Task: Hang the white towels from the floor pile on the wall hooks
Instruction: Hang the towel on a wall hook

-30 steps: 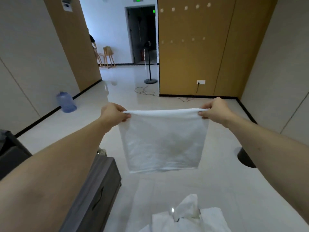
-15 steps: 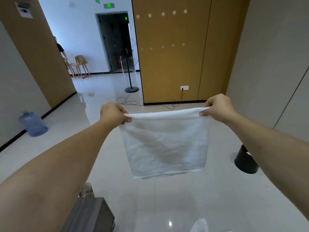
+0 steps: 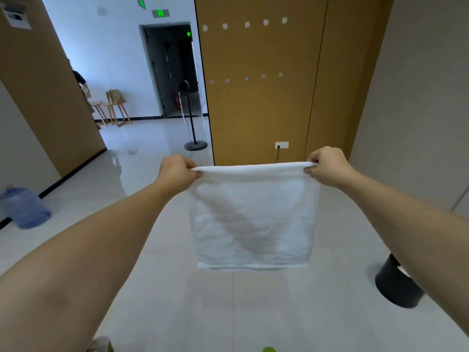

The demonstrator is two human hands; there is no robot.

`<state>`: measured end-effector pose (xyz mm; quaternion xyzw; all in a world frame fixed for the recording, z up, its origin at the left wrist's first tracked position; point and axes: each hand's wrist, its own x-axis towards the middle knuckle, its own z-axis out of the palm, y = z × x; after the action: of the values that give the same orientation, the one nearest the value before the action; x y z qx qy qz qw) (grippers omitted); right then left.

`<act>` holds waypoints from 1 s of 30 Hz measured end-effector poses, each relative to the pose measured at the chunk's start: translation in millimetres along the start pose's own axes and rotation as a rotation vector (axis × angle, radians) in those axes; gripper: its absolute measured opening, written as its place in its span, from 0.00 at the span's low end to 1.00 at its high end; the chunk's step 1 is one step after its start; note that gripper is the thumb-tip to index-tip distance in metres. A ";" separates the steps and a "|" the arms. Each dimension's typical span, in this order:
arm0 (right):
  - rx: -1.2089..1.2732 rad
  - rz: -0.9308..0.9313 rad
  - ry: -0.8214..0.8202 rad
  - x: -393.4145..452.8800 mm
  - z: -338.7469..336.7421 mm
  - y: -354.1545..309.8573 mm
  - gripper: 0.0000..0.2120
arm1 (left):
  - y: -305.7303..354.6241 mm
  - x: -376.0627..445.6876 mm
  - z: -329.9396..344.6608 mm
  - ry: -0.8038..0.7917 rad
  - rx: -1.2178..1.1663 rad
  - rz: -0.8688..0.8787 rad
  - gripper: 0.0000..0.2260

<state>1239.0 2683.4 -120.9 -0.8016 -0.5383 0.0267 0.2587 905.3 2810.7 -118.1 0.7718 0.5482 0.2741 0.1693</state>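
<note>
Closer now stands the brown wall panel (image 3: 258, 97) with its hooks (image 3: 247, 24), the floor pile gone from view. Left hand (image 3: 176, 172) and right hand (image 3: 327, 166) each pinch a top corner of the white towel (image 3: 253, 217), stretched between them, hanging above the floor (image 3: 253, 313).

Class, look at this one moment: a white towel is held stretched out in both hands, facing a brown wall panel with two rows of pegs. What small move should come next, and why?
Probably a step forward toward the wall hooks. The left hand and right hand each pinch a top corner of the towel, which hangs flat and clear of the floor, ready to hang, yet the hooks are beyond arm's reach.
</note>
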 end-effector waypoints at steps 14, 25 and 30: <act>0.076 0.035 0.009 328.2 15.1 72.8 0.10 | 67.2 304.6 98.5 0.045 0.178 -0.100 0.10; 0.013 0.029 0.102 517.4 29.4 98.0 0.05 | 92.7 505.4 158.8 0.101 -0.041 -0.043 0.12; 0.060 0.024 0.127 617.6 45.2 90.6 0.07 | 78.3 615.5 169.7 0.089 -0.090 -0.015 0.12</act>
<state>1560.2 3216.5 -54.6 -0.8000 -0.5100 -0.0050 0.3161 1220.7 3368.7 -62.5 0.7463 0.5481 0.3311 0.1813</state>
